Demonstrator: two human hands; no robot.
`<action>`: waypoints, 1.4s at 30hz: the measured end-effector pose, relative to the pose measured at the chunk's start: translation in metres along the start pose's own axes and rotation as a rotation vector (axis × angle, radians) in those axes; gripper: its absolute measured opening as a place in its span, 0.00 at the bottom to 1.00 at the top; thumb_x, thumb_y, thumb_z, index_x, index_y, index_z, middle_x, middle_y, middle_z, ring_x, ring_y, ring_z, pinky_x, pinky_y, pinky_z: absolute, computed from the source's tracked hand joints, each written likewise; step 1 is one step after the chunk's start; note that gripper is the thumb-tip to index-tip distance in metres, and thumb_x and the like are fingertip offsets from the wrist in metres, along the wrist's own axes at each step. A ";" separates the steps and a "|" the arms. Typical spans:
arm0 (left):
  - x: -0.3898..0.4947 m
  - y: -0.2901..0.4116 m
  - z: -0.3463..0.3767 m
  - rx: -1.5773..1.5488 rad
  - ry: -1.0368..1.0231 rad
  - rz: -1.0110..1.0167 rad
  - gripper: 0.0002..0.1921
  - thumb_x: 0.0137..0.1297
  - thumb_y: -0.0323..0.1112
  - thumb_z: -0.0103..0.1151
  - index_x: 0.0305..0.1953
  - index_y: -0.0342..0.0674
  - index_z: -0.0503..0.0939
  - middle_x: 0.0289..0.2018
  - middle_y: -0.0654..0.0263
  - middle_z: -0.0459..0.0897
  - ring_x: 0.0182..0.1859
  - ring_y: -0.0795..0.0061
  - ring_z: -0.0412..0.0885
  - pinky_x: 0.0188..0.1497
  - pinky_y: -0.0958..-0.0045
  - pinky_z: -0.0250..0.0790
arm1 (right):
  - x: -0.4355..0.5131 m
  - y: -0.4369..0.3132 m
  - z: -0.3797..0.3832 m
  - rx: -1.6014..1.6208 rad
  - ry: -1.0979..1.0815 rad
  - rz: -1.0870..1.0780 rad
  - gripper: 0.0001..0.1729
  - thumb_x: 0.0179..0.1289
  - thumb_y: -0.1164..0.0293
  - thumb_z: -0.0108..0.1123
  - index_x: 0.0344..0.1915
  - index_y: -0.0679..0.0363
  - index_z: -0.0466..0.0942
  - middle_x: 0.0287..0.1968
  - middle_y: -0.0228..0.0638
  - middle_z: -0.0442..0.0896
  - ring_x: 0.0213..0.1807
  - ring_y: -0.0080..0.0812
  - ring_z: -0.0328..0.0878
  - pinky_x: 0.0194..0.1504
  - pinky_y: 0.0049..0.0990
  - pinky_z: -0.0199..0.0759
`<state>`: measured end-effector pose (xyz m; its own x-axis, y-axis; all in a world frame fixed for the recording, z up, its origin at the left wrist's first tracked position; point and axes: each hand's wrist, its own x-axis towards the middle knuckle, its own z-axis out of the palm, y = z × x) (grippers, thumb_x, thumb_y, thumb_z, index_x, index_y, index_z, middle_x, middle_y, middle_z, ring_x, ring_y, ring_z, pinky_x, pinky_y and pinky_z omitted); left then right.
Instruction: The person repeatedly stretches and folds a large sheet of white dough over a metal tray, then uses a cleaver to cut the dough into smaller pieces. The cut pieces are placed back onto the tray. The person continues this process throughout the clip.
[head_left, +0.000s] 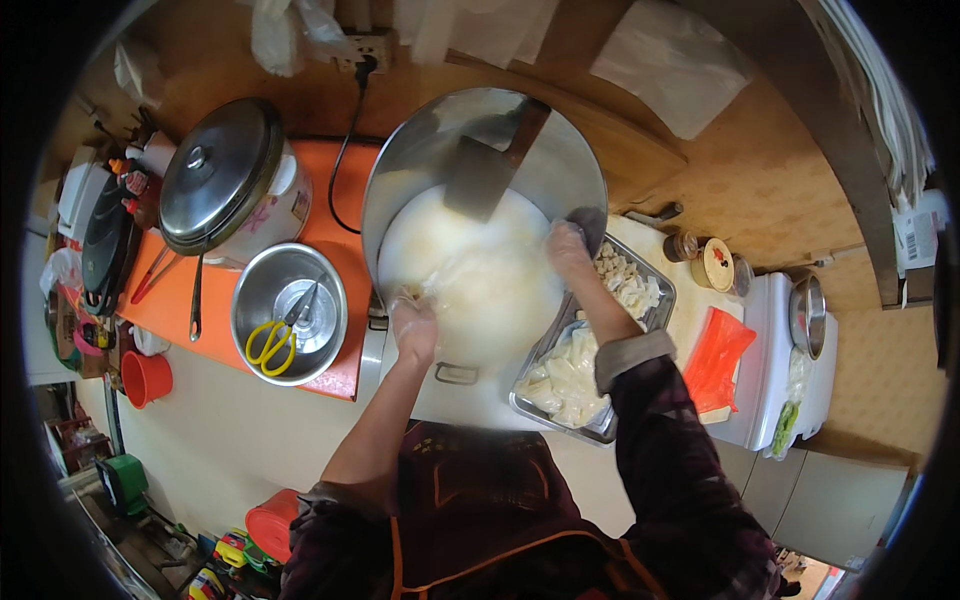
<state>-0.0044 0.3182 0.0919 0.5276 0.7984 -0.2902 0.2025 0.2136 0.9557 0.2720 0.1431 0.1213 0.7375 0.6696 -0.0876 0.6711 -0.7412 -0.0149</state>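
Note:
A large steel pot (405, 169) stands before me, holding a cloudy white mass that looks steamy or blurred. My left hand (415, 321), in a clear thin glove, is at the pot's near left side, with its fingertips hidden against the white contents. My right hand (568, 247), gloved too, is at the pot's right inner side; a dark round shape lies just beyond it. A cleaver-like blade with a brown handle (529, 127) shows over the pot's far part. Right of the pot, a metal tray (664, 304) holds pale chopped pieces and a clear bag of white pieces (570, 375).
On the orange surface (322, 195) at left stand a lidded cooker (225, 180) and a steel bowl (251, 277) with yellow-handled scissors (274, 349). Jars (712, 264), a red plastic bag (716, 360) and a white container (761, 360) are at right. A power cord (336, 165) runs behind the bowl.

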 end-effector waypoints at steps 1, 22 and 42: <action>0.007 -0.013 0.006 -0.003 0.041 0.072 0.15 0.66 0.25 0.57 0.52 0.24 0.76 0.40 0.52 0.85 0.45 0.64 0.82 0.49 0.70 0.72 | -0.007 -0.003 0.006 -0.091 0.032 -0.071 0.12 0.66 0.72 0.54 0.44 0.66 0.81 0.46 0.59 0.84 0.50 0.53 0.84 0.56 0.45 0.76; -0.041 0.062 0.023 -0.686 -0.725 -0.630 0.19 0.75 0.38 0.59 0.59 0.32 0.76 0.53 0.58 0.84 0.51 0.64 0.83 0.59 0.62 0.75 | -0.108 -0.039 -0.128 1.903 -0.259 0.226 0.15 0.71 0.80 0.60 0.56 0.71 0.77 0.50 0.42 0.86 0.49 0.35 0.86 0.49 0.33 0.83; -0.053 0.064 -0.074 -0.655 -0.257 -0.323 0.09 0.68 0.22 0.60 0.40 0.45 0.73 0.39 0.69 0.81 0.39 0.72 0.83 0.45 0.62 0.81 | 0.007 -0.081 -0.208 -0.404 0.558 -0.731 0.20 0.66 0.75 0.55 0.58 0.62 0.78 0.55 0.43 0.81 0.63 0.48 0.74 0.67 0.42 0.69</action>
<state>-0.0802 0.3307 0.1724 0.7167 0.5009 -0.4852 -0.1081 0.7671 0.6323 0.2378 0.2179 0.3291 -0.0058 0.9574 0.2888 0.8723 -0.1363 0.4696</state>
